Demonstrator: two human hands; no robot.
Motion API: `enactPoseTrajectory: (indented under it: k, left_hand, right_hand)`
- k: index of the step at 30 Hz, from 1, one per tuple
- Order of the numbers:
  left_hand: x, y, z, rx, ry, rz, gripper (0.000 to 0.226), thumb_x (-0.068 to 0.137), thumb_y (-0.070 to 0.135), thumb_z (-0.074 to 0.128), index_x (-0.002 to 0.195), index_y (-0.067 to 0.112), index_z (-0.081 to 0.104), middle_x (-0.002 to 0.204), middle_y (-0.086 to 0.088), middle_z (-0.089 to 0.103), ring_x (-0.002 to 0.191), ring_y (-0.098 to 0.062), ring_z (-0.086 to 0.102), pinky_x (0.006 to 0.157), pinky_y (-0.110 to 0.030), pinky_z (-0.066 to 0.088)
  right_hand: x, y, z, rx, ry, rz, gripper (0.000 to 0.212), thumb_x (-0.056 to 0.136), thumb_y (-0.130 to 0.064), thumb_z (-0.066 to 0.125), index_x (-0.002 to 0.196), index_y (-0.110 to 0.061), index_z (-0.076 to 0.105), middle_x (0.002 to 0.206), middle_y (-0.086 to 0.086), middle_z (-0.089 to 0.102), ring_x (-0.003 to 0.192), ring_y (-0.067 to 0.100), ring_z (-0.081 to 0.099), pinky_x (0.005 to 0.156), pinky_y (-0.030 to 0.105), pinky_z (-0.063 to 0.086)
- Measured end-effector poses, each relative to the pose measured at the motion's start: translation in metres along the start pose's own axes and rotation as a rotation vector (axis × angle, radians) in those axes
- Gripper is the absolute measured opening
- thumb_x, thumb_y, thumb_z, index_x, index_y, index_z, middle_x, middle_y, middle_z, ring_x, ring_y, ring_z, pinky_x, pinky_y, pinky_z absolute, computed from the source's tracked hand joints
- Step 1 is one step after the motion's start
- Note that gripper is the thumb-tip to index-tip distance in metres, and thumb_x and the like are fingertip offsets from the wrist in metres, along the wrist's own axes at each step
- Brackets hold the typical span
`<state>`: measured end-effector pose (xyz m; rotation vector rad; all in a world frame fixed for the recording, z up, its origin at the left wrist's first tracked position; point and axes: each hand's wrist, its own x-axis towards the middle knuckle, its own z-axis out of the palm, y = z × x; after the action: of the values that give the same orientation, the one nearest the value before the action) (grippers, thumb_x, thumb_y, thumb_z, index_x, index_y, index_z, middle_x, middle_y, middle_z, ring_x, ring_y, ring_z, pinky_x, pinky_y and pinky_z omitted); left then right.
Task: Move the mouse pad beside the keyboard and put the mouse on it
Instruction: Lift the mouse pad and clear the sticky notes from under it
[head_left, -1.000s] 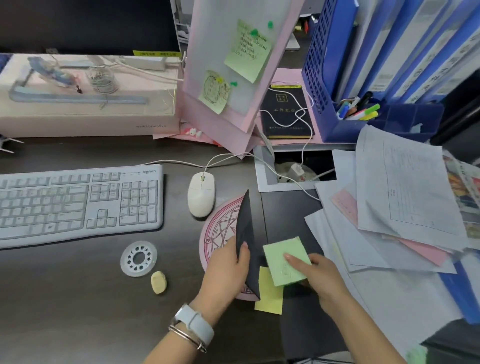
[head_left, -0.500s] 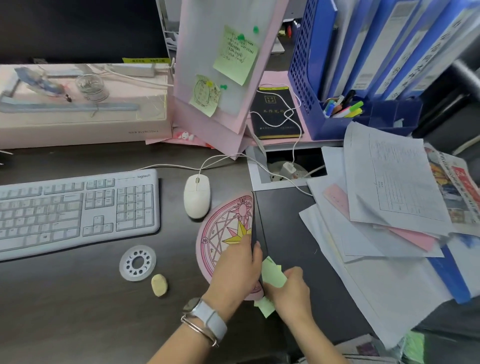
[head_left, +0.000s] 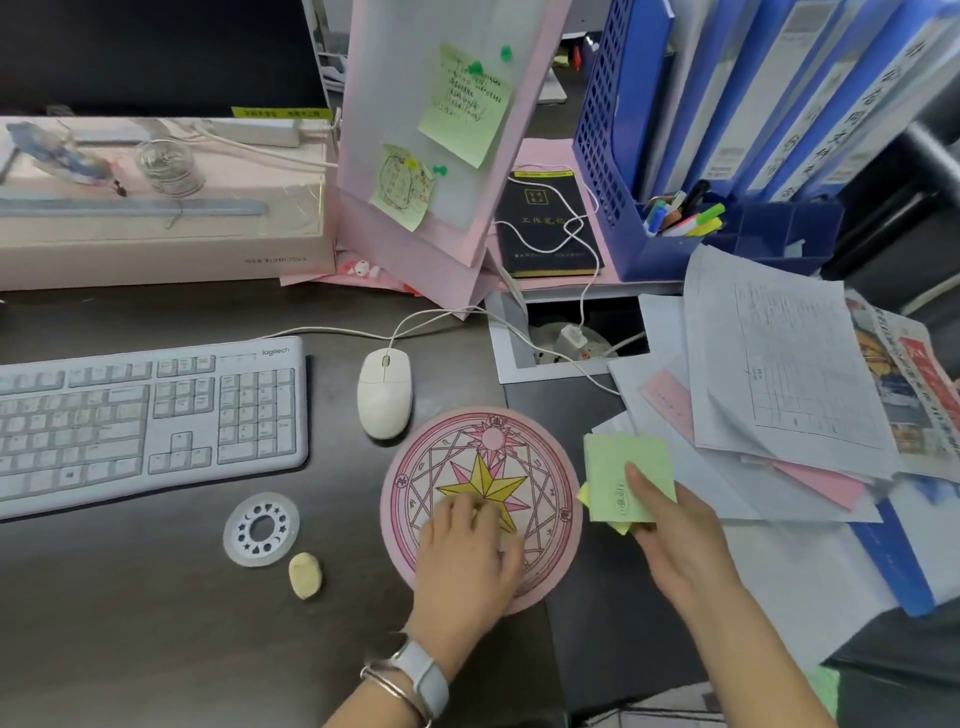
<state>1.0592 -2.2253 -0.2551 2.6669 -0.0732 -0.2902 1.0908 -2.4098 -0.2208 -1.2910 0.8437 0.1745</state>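
The round pink mouse pad (head_left: 540, 467) with a yellow star lies flat on the dark desk, right of the white keyboard (head_left: 150, 421). The white wired mouse (head_left: 384, 392) sits on the desk between them, its rear just off the pad's upper left rim. My left hand (head_left: 467, 556) rests flat on the pad's lower left part, fingers spread, holding nothing. Just right of the pad, my right hand (head_left: 670, 535) holds green sticky notes (head_left: 618, 473).
A white round stencil (head_left: 261, 529) and a beige eraser lump (head_left: 305, 574) lie below the keyboard. Loose papers (head_left: 769, 395) pile at the right. A cable hatch (head_left: 571, 338), a pink folder stand (head_left: 415, 156), a black notebook (head_left: 545, 228) and a blue file rack (head_left: 649, 156) stand behind.
The pad was folded upright in my left hand and now lies unfolded and flat. My right hand has drawn the green notes out to the pad's right side.
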Motion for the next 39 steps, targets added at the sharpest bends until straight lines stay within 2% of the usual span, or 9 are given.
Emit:
enactPoseTrajectory:
  k: [4,7,13,24,27,29,32,35,39]
  left_hand:
    - [0.007,-0.048,-0.016,-0.348,0.119,-0.462,0.041,0.088,0.015,0.049,0.129,0.012,0.046,0.144,-0.012,0.032,0.135,-0.032,0.024,0.110,-0.044,0.022]
    - [0.013,-0.065,-0.026,-0.695,0.160,-0.661,0.044,0.088,0.008,0.046,0.132,0.008,0.043,0.144,-0.014,0.035,0.131,-0.029,0.033,0.108,-0.040,0.027]
    - [0.006,-0.060,-0.017,-0.650,0.071,-0.568,0.041,0.088,0.005,0.043,0.129,0.010,0.047,0.138,-0.012,0.041,0.131,-0.027,0.034,0.111,-0.038,0.024]
    - [-0.013,-0.048,-0.010,-0.562,0.078,-0.457,0.045,0.091,0.028,0.049,0.134,0.019,0.040,0.141,-0.003,0.033,0.132,-0.021,0.025,0.111,-0.038,0.024]
    - [-0.011,-0.044,-0.024,-0.978,0.103,-0.539,0.056,0.081,0.050,0.057,0.128,0.027,0.041,0.131,0.002,0.047,0.125,-0.017,0.042,0.107,-0.040,0.036]
    - [-0.009,-0.045,-0.033,-1.364,0.098,-0.607,0.062,0.072,0.042,0.065,0.125,0.017,0.045,0.123,-0.004,0.060,0.111,-0.020,0.060,0.097,-0.038,0.047]
    - [-0.016,-0.068,-0.041,-1.492,0.242,-0.688,0.037,0.080,0.014,0.064,0.115,0.005,0.055,0.105,-0.013,0.071,0.094,-0.025,0.069,0.079,-0.035,0.057]
    - [-0.036,-0.113,-0.050,-1.426,0.437,-0.746,0.026,0.085,0.011,0.060,0.110,0.006,0.057,0.103,-0.014,0.071,0.090,-0.030,0.068,0.070,-0.037,0.057]
    - [-0.061,-0.180,-0.060,-1.198,0.628,-0.808,0.034,0.089,0.013,0.055,0.122,0.006,0.049,0.114,-0.015,0.064,0.097,-0.027,0.063,0.077,-0.034,0.055]
  right_hand:
    - [0.012,0.014,0.029,-0.170,-0.013,0.015,0.024,0.084,-0.016,0.063,0.108,-0.009,0.060,0.092,0.006,0.067,0.083,0.019,0.064,0.070,0.030,0.051]
    - [0.019,0.019,0.036,-0.196,-0.019,0.038,0.025,0.085,-0.016,0.063,0.108,-0.007,0.060,0.095,0.011,0.067,0.086,0.024,0.063,0.079,0.039,0.051]
    - [0.022,0.020,0.030,-0.243,-0.015,0.061,0.032,0.085,-0.014,0.062,0.115,-0.003,0.056,0.104,0.016,0.065,0.088,0.028,0.062,0.088,0.048,0.049]
    - [0.016,0.009,0.018,-0.315,-0.055,0.017,0.036,0.086,-0.023,0.061,0.117,-0.006,0.059,0.102,0.012,0.068,0.091,0.024,0.063,0.079,0.036,0.051]
    - [0.002,0.003,0.056,-0.434,-0.317,0.022,0.028,0.087,-0.026,0.059,0.113,-0.015,0.062,0.100,0.005,0.071,0.093,0.019,0.066,0.079,0.033,0.052]
    - [-0.015,0.009,0.090,-0.553,-0.504,0.022,0.027,0.087,-0.026,0.059,0.112,-0.018,0.063,0.098,0.000,0.071,0.090,0.014,0.067,0.071,0.026,0.053]
    - [-0.034,0.026,0.128,-0.650,-0.655,-0.024,0.027,0.087,-0.031,0.057,0.113,-0.023,0.060,0.106,-0.005,0.067,0.095,0.006,0.064,0.068,0.016,0.051]
    - [-0.032,0.033,0.134,-0.735,-0.620,-0.149,0.030,0.089,-0.033,0.053,0.118,-0.028,0.059,0.112,-0.012,0.063,0.102,0.000,0.057,0.078,0.010,0.042]
    - [-0.007,0.036,0.108,-0.955,-0.393,-0.335,0.038,0.092,-0.031,0.048,0.128,-0.020,0.054,0.128,-0.003,0.058,0.119,0.014,0.052,0.098,0.029,0.045]
